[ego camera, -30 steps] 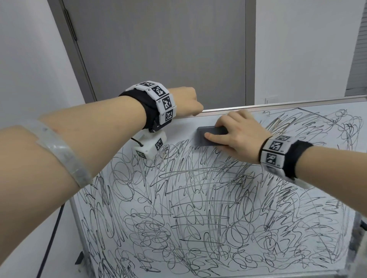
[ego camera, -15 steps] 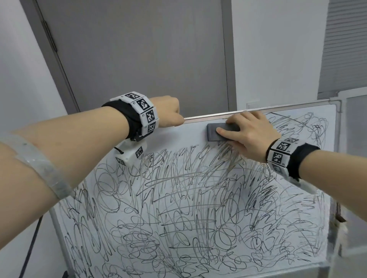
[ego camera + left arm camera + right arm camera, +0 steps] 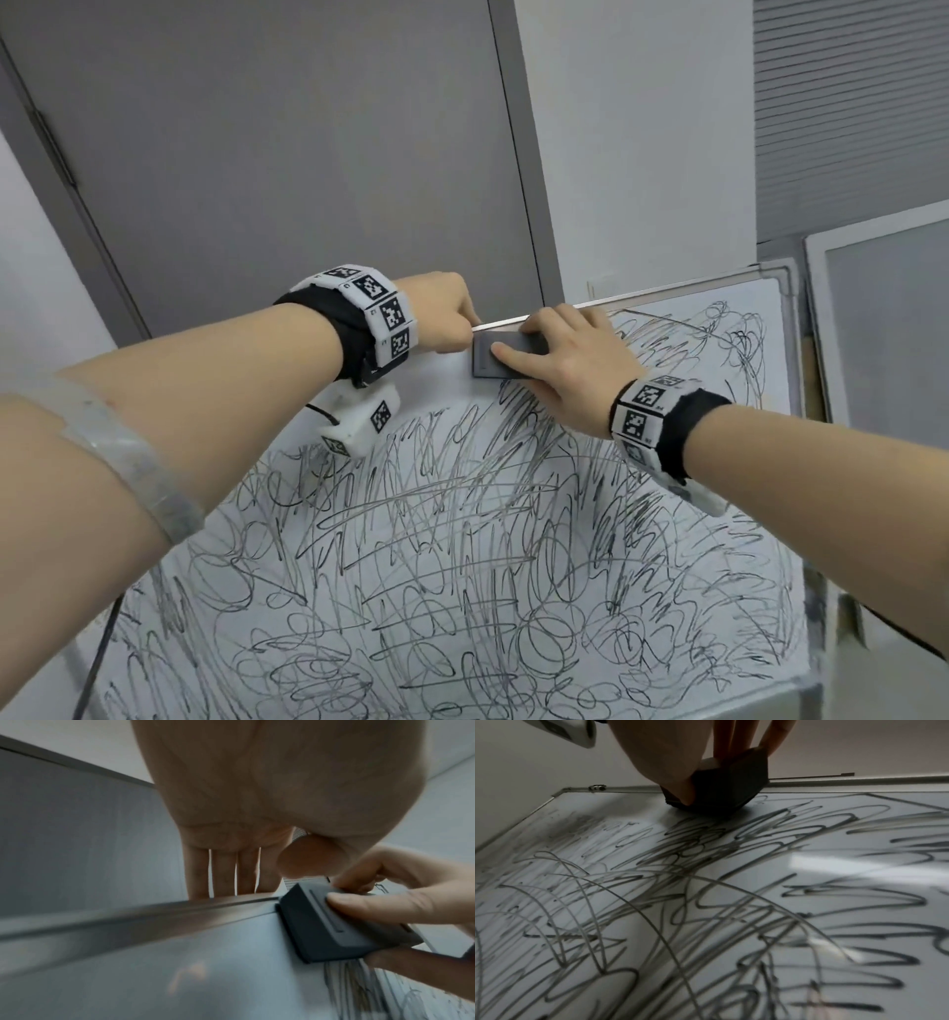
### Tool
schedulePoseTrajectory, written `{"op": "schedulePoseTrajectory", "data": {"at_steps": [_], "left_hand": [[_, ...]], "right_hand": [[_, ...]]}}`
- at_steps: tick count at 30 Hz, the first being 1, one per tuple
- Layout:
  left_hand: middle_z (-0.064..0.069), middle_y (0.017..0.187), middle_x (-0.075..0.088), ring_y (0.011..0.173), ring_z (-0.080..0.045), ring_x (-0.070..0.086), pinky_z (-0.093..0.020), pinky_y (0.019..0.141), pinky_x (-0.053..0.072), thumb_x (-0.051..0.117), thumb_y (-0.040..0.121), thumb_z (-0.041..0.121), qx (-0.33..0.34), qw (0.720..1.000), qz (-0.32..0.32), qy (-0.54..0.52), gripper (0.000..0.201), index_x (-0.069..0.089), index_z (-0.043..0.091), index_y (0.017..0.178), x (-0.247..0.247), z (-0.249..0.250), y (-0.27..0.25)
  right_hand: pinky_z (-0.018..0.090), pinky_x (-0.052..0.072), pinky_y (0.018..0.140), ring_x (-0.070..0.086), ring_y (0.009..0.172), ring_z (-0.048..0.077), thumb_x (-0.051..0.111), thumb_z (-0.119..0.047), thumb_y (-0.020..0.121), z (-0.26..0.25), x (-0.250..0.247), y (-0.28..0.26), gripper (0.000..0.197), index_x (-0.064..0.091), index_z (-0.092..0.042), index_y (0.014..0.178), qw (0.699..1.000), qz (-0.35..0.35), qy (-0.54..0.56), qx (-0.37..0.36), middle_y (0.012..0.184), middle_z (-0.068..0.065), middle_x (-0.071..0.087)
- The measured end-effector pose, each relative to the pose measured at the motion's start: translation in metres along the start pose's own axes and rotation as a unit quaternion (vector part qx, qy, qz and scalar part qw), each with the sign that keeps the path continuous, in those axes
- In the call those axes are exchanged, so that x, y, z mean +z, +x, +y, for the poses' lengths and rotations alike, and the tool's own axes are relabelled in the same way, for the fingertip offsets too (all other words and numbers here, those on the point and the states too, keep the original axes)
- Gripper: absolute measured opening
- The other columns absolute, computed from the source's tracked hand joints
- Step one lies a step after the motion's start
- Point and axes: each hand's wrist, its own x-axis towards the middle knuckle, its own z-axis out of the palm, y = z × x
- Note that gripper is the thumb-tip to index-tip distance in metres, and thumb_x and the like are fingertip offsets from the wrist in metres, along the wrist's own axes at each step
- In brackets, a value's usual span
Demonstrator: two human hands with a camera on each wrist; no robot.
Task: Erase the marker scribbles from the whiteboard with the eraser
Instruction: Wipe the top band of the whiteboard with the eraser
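Note:
A whiteboard (image 3: pixel 441 383) covered in black marker scribbles (image 3: pixel 462 539) fills the lower head view; a narrow strip along its top left is wiped clean. My right hand (image 3: pixel 534 342) grips a dark grey eraser (image 3: pixel 488 360) and presses it flat on the board just under the metal top frame (image 3: pixel 642 295). The left wrist view shows the eraser (image 3: pixel 329 923) with the thumb and fingers pinching its sides. My left hand (image 3: pixel 452 318) clasps the top frame right beside it, fingers (image 3: pixel 223 872) hooked over the rail (image 3: pixel 128 919). From the right wrist, the eraser (image 3: pixel 729 787) touches the scribbled board (image 3: pixel 808 862).
A grey door (image 3: pixel 282 154) and a white wall (image 3: pixel 642 154) stand behind the board. Another framed panel (image 3: pixel 883 308) leans to the right of it. A black cable (image 3: pixel 97 658) hangs at the lower left.
The eraser slid right along the top edge, then back left until it sits against my left hand. The head view has swung to the right; the left hand kept its hold.

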Motion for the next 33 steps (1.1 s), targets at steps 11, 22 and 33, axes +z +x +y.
{"op": "schedulePoseTrajectory", "data": {"at_steps": [11,22,33], "left_hand": [[-0.005,0.060,0.037,0.061,-0.022,0.028,-0.032,0.054,0.026,0.043,0.053,0.015,-0.021,0.995,-0.003,0.096,0.011,0.044,0.020,0.064,-0.005,0.000,0.020],[-0.007,0.058,0.034,0.060,-0.022,0.028,-0.032,0.054,0.027,0.042,0.052,0.018,-0.019,0.995,-0.001,0.099,0.011,0.045,0.020,0.062,-0.008,0.007,0.019],[-0.004,0.062,0.041,0.061,-0.022,0.027,-0.028,0.052,0.023,0.043,0.055,0.016,-0.011,0.997,0.009,0.081,0.009,0.045,0.019,0.063,-0.009,0.009,0.019]], "right_hand": [[0.047,0.037,0.083,0.054,0.096,0.036,0.073,-0.017,0.082,0.092,-0.018,-0.062,0.043,0.066,-0.024,0.124,0.994,0.018,-0.036,0.099,0.110,0.016,0.057],[0.043,0.036,0.080,0.048,0.095,0.029,0.064,-0.025,0.090,0.010,0.006,-0.012,0.036,0.061,-0.027,0.125,1.000,0.008,0.006,-0.023,0.108,0.010,0.055],[0.048,0.039,0.087,0.051,0.100,0.031,0.072,-0.014,0.078,0.043,-0.007,-0.027,0.051,0.064,-0.030,0.126,0.997,-0.031,0.004,-0.067,0.115,0.010,0.056]]}}
